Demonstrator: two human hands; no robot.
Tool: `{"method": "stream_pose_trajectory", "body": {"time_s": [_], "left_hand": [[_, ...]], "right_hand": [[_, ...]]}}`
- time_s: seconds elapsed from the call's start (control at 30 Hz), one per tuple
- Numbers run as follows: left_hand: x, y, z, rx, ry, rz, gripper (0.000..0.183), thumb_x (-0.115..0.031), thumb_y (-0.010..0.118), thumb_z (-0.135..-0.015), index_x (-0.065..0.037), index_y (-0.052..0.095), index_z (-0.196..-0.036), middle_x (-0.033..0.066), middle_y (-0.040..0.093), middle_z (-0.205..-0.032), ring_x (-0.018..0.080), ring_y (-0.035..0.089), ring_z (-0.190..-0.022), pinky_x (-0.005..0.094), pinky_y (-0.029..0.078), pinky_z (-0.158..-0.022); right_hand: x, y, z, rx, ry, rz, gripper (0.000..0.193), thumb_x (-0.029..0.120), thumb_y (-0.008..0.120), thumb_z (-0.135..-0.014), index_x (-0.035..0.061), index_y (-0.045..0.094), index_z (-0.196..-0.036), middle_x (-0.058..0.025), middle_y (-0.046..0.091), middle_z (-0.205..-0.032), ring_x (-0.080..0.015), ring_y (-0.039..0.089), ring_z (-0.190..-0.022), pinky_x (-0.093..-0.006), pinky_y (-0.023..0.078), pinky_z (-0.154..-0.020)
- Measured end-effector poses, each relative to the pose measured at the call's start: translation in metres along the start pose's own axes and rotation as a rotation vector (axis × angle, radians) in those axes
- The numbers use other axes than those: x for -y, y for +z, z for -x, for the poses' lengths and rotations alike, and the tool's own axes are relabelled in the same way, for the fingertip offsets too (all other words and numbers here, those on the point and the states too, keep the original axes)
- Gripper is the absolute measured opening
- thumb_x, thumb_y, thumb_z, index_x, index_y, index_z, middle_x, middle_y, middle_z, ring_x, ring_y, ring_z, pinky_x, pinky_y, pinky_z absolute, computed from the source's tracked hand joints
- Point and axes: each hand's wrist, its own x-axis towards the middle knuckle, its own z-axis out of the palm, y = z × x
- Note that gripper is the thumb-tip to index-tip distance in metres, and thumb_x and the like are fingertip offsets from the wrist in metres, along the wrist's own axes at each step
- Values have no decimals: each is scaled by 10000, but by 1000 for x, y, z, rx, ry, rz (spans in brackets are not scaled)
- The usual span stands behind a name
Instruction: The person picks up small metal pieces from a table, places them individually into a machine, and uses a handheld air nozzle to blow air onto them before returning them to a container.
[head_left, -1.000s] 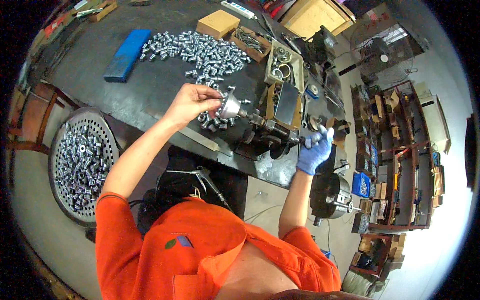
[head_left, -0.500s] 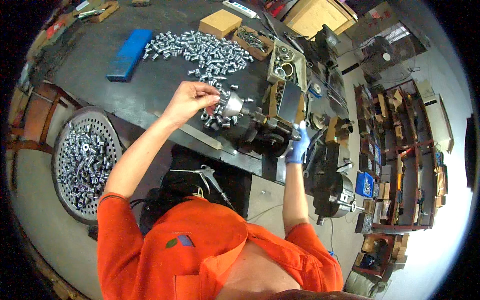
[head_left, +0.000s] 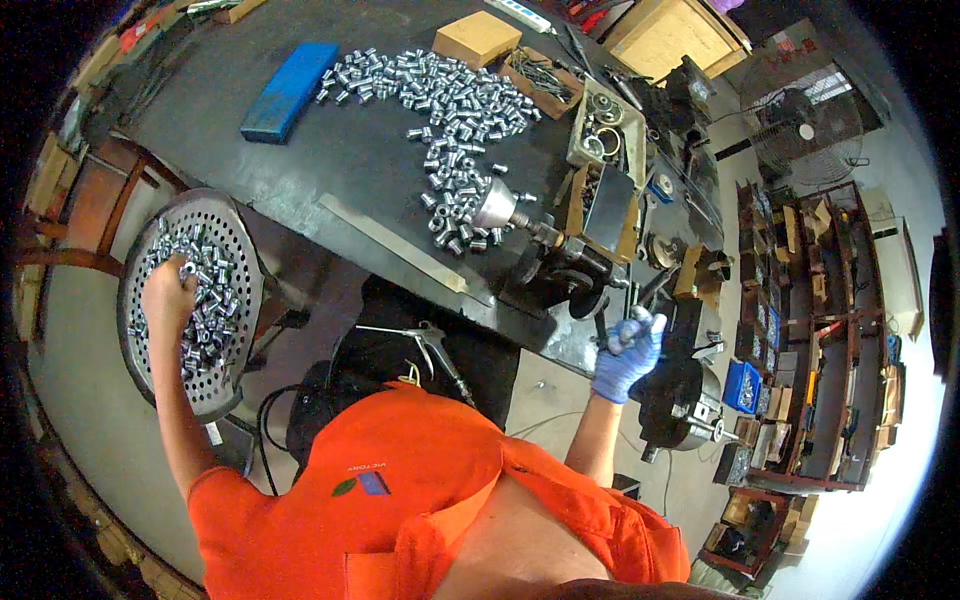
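My bare left hand [head_left: 170,292] is down at a heap of short shiny metal bushings [head_left: 212,318] on a round perforated metal stool seat [head_left: 247,345] at the left. Its thumb and fingers are closed together at the heap; what they pinch is hidden. My right hand [head_left: 630,356], in a blue-grey glove, has its fingers curled beside the bench-mounted spindle device [head_left: 565,265], and I cannot make out anything inside them. The device carries a silver cone [head_left: 494,205] pointing toward another pile of bushings [head_left: 462,110] on the dark bench.
A blue block [head_left: 290,92] and a tan box [head_left: 477,38] lie on the bench [head_left: 215,90]. A flat metal strip [head_left: 390,242] runs along its front edge. An air blow gun [head_left: 432,352] hangs below. A fan [head_left: 806,130] and shelves [head_left: 815,330] stand right.
My left hand has left the silver cone and moved left and down to the bushings on the stool. My right hand has come toward me, away from the spindle device. The view has shifted slightly.
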Motion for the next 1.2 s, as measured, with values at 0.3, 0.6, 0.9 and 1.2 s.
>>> {"method": "stream_pose_trajectory", "body": {"time_s": [0.3,0.6,0.9,1.2], "left_hand": [[-256,59,-51,237,729,391,303,-125,601,-720,-69,586,-1018,136,609,-909,331,585,-853,429,472,-730],[-272,92,-83,220,840,196,180,-172,643,-683,-111,620,-851,125,618,-752,321,603,-742,446,466,-640],[-282,19,-58,806,439,1645,149,-96,618,-794,-2,546,-884,50,587,-700,123,579,-619,241,477,-574],[-298,31,-68,871,505,1624,218,-22,591,-799,64,558,-998,106,628,-806,165,618,-688,283,501,-644]], "right_hand": [[-50,-3,-45,-124,101,72,80,201,547,-836,124,534,-822,55,475,-606,-31,431,-460,-172,330,-362],[-48,-5,-30,-149,135,23,154,199,541,-833,77,566,-923,15,567,-692,-25,436,-486,-145,267,-329],[-50,-24,-34,-129,135,58,252,131,469,-839,75,537,-1075,-31,600,-780,-79,517,-553,-172,396,-406],[-41,-13,-32,-127,153,136,292,327,452,-916,66,547,-826,49,402,-517,-45,358,-407,-185,262,-323]]}}
